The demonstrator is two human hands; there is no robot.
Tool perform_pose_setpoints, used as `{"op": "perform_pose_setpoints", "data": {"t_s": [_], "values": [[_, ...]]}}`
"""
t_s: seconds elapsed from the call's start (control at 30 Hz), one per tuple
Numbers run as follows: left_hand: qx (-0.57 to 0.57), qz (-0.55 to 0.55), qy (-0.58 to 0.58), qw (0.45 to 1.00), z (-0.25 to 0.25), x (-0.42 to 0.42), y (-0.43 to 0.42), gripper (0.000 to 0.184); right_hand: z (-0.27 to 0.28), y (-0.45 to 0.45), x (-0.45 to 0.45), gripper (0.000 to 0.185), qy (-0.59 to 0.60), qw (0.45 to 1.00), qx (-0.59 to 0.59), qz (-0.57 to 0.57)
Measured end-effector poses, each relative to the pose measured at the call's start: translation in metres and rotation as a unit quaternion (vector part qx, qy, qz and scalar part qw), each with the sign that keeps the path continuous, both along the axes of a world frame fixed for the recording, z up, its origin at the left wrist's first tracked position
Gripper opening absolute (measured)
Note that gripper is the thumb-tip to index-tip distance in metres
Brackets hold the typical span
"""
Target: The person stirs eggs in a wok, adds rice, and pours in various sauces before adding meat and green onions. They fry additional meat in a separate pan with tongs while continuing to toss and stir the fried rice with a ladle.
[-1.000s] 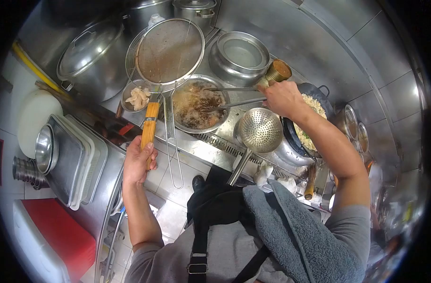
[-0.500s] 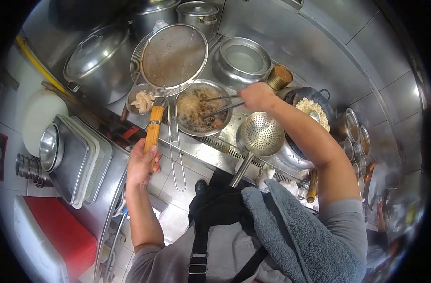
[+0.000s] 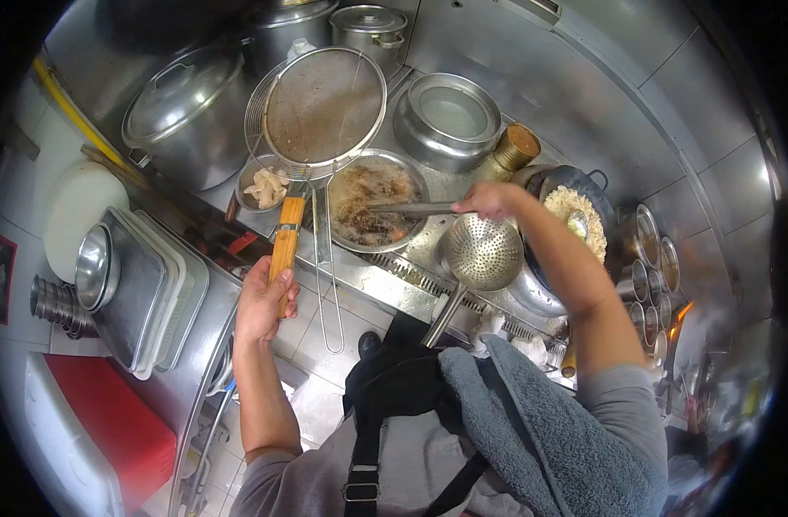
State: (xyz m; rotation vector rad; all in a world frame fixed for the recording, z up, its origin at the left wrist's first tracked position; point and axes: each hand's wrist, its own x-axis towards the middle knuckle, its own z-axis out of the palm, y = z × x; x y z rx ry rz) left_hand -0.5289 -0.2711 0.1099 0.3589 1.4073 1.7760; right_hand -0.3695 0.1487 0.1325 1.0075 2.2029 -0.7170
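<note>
My left hand (image 3: 264, 302) is wrapped around the wooden handle (image 3: 287, 250) of a skimmer (image 3: 258, 112), a sieve (image 3: 325, 105) lying across it beside the pan (image 3: 426, 194), while my right hand (image 3: 490, 200) clasps tongs (image 3: 415, 208) dipped in the pan's bubbling oil (image 3: 364, 183); whether their tips pinch food, I cannot tell. The skimmer looks stiff but top-heavy, best held by the wood; the tongs, probably light and perhaps greasy, need gripping well above the hot end. Nearby stand a bowl (image 3: 251, 204) of pale pieces (image 3: 265, 188), a pot (image 3: 424, 148) of cloudy liquid (image 3: 456, 112), a tin (image 3: 507, 157) and a wok (image 3: 575, 176) of rice (image 3: 565, 203).
</note>
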Motion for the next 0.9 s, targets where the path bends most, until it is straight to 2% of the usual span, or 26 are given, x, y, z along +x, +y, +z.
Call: {"op": "perform_pose_setpoints", "data": {"t_s": [0.03,0.1,0.3,0.57,0.7,0.83,0.9], "values": [[-0.004,0.002,0.001,1.000,-0.002,-0.001,0.000,0.017,-0.021,0.000,0.000,0.053,0.000,1.000,0.000,0.002],[-0.011,0.001,-0.002,1.000,0.003,-0.001,-0.001,0.017,-0.052,-0.005,-0.001,0.047,0.037,0.995,-0.082,-0.051],[-0.015,-0.011,-0.006,1.000,-0.002,-0.005,-0.001,0.015,-0.074,-0.012,0.029,0.035,0.131,0.976,-0.142,-0.098],[-0.016,-0.004,-0.015,1.000,-0.002,-0.005,-0.002,0.015,-0.107,0.003,0.075,0.030,0.196,0.951,-0.188,-0.150],[-0.024,0.004,-0.001,1.000,-0.001,-0.005,-0.001,0.016,-0.102,-0.002,0.085,0.026,0.233,0.933,-0.204,-0.184],[-0.021,0.011,-0.004,1.000,-0.001,-0.005,-0.002,0.016,-0.098,0.002,0.091,0.025,0.215,0.935,-0.230,-0.165],[-0.019,0.007,-0.002,1.000,-0.001,-0.005,-0.003,0.016,-0.093,-0.001,0.092,0.025,0.214,0.926,-0.241,-0.197]]}}
